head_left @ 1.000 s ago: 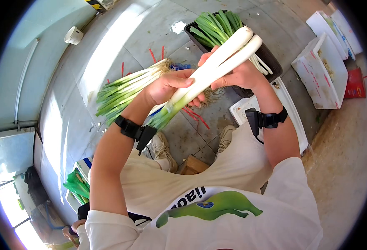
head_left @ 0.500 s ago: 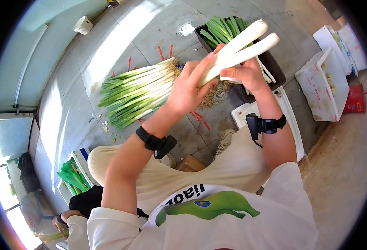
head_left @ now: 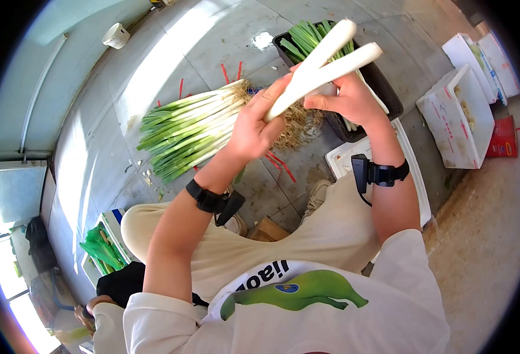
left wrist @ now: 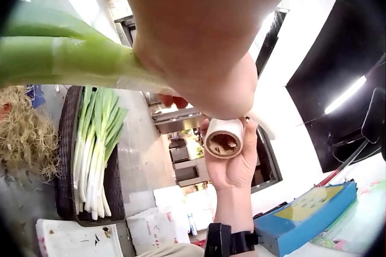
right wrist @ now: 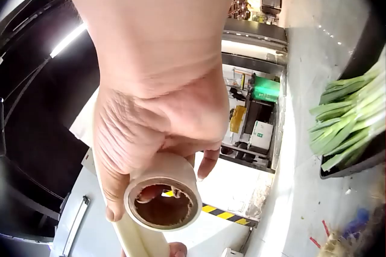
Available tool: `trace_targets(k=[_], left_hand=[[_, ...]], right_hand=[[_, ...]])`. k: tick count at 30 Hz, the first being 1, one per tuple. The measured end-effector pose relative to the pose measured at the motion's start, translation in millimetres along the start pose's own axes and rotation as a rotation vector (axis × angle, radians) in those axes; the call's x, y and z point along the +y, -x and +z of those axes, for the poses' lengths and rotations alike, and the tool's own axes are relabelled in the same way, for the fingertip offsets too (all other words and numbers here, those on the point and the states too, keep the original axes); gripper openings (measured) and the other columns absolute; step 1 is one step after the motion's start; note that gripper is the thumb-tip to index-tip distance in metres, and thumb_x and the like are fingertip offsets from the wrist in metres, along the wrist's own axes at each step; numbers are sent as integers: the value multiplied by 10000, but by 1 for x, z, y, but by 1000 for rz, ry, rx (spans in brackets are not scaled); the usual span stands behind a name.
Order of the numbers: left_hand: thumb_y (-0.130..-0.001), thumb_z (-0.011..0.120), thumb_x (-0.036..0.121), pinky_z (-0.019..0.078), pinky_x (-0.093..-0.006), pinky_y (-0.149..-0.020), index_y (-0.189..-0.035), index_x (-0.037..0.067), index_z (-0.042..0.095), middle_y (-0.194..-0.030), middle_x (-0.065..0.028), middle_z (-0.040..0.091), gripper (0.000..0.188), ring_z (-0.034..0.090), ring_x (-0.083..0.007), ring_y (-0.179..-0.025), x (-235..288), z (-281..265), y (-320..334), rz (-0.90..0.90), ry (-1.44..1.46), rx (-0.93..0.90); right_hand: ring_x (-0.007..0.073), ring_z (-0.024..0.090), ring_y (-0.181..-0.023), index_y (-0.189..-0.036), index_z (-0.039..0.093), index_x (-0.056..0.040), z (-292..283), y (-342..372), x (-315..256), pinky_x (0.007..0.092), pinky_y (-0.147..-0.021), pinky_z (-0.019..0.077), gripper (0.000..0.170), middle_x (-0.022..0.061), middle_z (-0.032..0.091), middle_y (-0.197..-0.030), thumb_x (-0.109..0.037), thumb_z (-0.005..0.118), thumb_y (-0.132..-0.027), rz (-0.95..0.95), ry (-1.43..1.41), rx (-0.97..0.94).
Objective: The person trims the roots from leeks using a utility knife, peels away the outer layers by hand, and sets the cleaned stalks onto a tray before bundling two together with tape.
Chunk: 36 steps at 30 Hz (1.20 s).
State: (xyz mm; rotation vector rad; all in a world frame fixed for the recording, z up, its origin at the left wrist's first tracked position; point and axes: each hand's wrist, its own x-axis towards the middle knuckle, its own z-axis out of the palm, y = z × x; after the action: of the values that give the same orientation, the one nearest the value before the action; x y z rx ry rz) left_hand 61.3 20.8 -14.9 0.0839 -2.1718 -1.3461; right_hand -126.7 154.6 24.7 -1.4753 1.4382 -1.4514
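Two thick white leeks (head_left: 337, 72) cross in a V in the head view, their white ends up and to the right. My left hand (head_left: 254, 125) grips them lower down; their green part (left wrist: 72, 61) extends left in the left wrist view. My right hand (head_left: 354, 103) is beside the white stems, with fingers and thumb round a roll of tape (right wrist: 192, 206) whose cardboard core faces the right wrist camera. The roll (left wrist: 224, 130) also shows in the left wrist view. Whether the right fingers touch the leeks is hidden.
On the floor lies a row of leeks (head_left: 195, 127) with roots and red strips (head_left: 280, 165). A dark crate (head_left: 393, 97) holds more leeks (head_left: 307, 41). Nearby are a white foam lid (head_left: 413, 159), white boxes (head_left: 449, 124) and a small bucket (head_left: 116, 36). Another person's hand (head_left: 83, 315) shows lower left.
My left hand has shifted up and round the leeks, after gripping them from below. The leeks have swung more upright and their white ends spread apart. The right hand remains close to them.
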Motion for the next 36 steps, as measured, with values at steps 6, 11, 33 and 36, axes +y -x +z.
trace_targets(k=[6,11,33,36], left_hand=[[-833,449,-111,457,-227,-725,-1493,89,435,-1052,-18,588,690,524,-76,-833,5,3,0,-236,328,-81],[-822,540,-67,501,-299,-675,-1463,51,401,-1017,-95,602,667,587,-153,-754,7,2,-3,-431,708,-282],[-750,770,108,565,-419,-609,-1521,241,344,-1067,-135,565,891,646,-324,-794,-15,17,-16,231,-699,111],[-724,679,33,557,-420,-590,-1540,297,326,-989,-113,542,927,627,-314,-742,-3,18,-23,186,-705,54]], right_hand=[[157,593,-1144,-1287,629,-47,-14,5,0,345,-1019,445,518,58,658,-1262,-185,802,-818,119,169,-34],[98,621,-992,-1255,663,-78,-13,10,-2,297,-883,491,485,18,716,-1077,-168,817,-804,77,134,-25],[46,552,-625,-1035,710,19,12,0,-4,208,-520,436,280,10,663,-811,-184,775,-854,195,-280,451],[49,554,-623,-1036,699,11,12,0,-1,215,-518,443,277,13,663,-820,-196,765,-865,176,-265,411]])
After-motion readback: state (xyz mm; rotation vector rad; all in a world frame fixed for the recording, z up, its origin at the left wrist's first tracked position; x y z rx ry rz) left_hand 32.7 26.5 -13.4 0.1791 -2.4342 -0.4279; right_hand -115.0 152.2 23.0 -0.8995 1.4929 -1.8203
